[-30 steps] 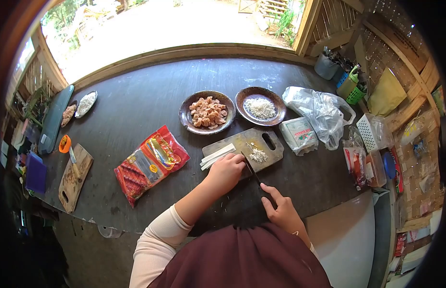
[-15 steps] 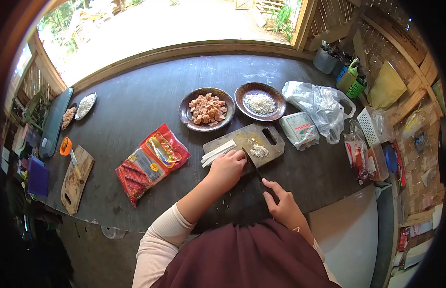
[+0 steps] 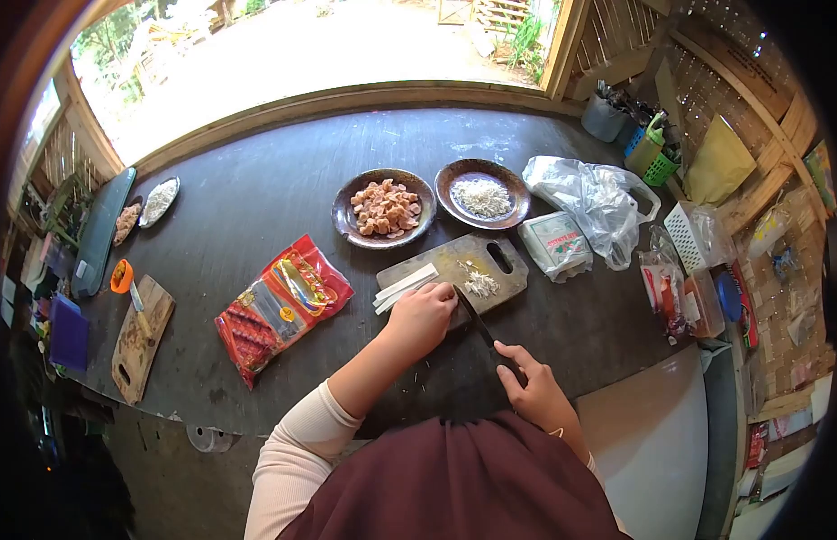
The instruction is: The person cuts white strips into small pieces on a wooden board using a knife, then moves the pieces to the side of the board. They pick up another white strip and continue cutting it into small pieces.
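My left hand [image 3: 422, 317] is closed over the near end of some long white strips [image 3: 406, 287], pressing them on the cutting board [image 3: 441, 259]. In my right hand [image 3: 529, 382] is a dark-bladed kitchen knife [image 3: 475, 318]. Its blade lies slanted, tip beside my left fingertips at the cut end of the strips. Finely chopped white bits [image 3: 479, 283] are heaped on the board right of the blade. Behind the board stand a bowl [image 3: 343, 223] of reddish-brown chopped pieces and a plate [image 3: 446, 200] of white shreds.
A red sausage packet [image 3: 284, 308] lies left of the board. Farther left are a wooden board [image 3: 135, 358] with a small knife [image 3: 140, 308], and an orange peeler-like item [image 3: 122, 276]. Plastic bags [image 3: 607, 211] and a white basket [image 3: 687, 236] stand to the right.
The whole view has shifted slightly. My right hand and the knife stay close to the strips, with the blade at nearly the same slant; my left hand keeps its hold.
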`<state>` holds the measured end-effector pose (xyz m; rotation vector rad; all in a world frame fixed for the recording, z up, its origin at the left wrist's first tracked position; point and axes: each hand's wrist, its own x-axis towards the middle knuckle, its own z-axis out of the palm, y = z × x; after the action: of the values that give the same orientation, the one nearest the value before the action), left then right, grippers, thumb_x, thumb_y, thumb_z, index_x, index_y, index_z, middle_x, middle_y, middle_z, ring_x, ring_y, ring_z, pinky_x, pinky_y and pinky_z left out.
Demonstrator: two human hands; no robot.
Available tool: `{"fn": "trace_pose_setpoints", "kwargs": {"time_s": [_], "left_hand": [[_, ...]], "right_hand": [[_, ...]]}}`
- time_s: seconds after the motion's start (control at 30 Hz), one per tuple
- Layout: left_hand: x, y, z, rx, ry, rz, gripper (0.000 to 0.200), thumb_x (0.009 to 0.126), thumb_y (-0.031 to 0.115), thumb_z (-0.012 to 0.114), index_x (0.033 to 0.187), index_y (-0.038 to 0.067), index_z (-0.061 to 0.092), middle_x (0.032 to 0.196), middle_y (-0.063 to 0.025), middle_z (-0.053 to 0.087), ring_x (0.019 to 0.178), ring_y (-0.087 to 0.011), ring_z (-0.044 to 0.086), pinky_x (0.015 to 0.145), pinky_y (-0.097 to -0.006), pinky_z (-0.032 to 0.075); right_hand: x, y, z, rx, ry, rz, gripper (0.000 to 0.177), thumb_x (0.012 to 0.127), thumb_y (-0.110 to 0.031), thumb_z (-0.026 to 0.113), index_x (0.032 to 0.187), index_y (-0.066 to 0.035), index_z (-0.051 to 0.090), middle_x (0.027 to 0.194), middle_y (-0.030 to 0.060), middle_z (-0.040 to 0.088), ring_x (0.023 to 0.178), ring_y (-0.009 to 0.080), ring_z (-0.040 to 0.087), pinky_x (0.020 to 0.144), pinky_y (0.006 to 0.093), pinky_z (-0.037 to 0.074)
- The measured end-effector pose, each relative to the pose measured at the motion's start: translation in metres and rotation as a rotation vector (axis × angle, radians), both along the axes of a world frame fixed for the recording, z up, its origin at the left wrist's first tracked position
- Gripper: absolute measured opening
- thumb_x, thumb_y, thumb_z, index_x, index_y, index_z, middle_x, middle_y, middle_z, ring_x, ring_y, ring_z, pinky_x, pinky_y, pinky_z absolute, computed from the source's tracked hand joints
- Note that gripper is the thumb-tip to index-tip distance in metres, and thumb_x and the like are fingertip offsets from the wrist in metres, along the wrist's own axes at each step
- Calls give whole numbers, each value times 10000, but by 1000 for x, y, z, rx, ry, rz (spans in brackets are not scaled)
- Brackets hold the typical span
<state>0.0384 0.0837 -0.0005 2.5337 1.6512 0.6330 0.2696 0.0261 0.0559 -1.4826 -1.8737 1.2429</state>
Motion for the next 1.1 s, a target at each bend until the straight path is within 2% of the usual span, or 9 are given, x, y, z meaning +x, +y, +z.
{"fn": "trace_pose_setpoints", "kwargs": {"time_s": [0.1,0.17,0.27,0.37,0.47,0.6,0.67,0.9,1.1], "left_hand": [[0,1,-6,40,22,2,197,800,129,605,972,92,694,1035,-14,607,1032,-183,599,795,-349,499],[-2,2,-4,44,13,-13,195,803,127,605,972,96,695,1033,-14,607,1031,-186,599,799,-348,498],[0,-1,4,-17,10,-5,220,817,102,610,1015,72,703,1049,-38,634,1039,-230,618,867,-357,510],[0,-1,4,-19,13,-2,219,816,98,609,1010,73,706,1048,-40,634,1041,-230,617,871,-357,508],[-1,1,-4,49,9,-4,177,804,128,607,948,97,704,1031,-12,608,1041,-188,598,809,-349,498],[-1,2,-7,55,-7,-1,170,800,129,611,937,96,707,1035,-12,608,1045,-186,598,807,-347,499],[0,1,-6,41,-11,7,180,798,129,615,947,97,710,1046,-8,610,1048,-183,597,805,-349,500],[-1,1,-4,30,27,-8,177,791,133,625,940,100,714,1080,-4,618,1047,-182,594,802,-350,501],[1,1,-3,12,34,5,157,789,142,629,915,99,712,1080,-3,620,1048,-184,592,811,-351,503]], "right_hand": [[-3,2,-2,-21,-9,-20,370,938,-151,572,1303,-91,568,687,112,620,589,116,526,614,296,462],[-6,5,-8,21,-6,-3,361,939,-168,564,1290,-87,561,890,275,661,831,410,675,713,372,509],[-9,6,-17,88,47,-38,352,940,-166,567,1283,-85,566,911,266,664,850,416,672,729,379,507],[-8,3,-13,89,71,-42,352,938,-168,571,1279,-84,571,929,267,663,859,413,674,728,376,508],[-8,3,-3,0,0,-27,351,935,-168,575,1276,-84,576,950,261,668,886,412,674,735,373,512],[-9,2,-5,32,-2,-12,357,932,-171,579,1278,-86,576,941,259,668,869,414,673,728,380,515],[-9,1,-7,120,-19,3,357,929,-172,581,1276,-91,580,909,261,662,821,420,666,714,389,516],[-10,4,-10,137,1,17,357,921,-162,590,1271,-95,585,835,266,648,762,426,655,674,410,507],[-15,16,-20,251,15,72,361,911,-124,597,1269,-85,584,757,272,624,660,417,642,608,423,492]]}}
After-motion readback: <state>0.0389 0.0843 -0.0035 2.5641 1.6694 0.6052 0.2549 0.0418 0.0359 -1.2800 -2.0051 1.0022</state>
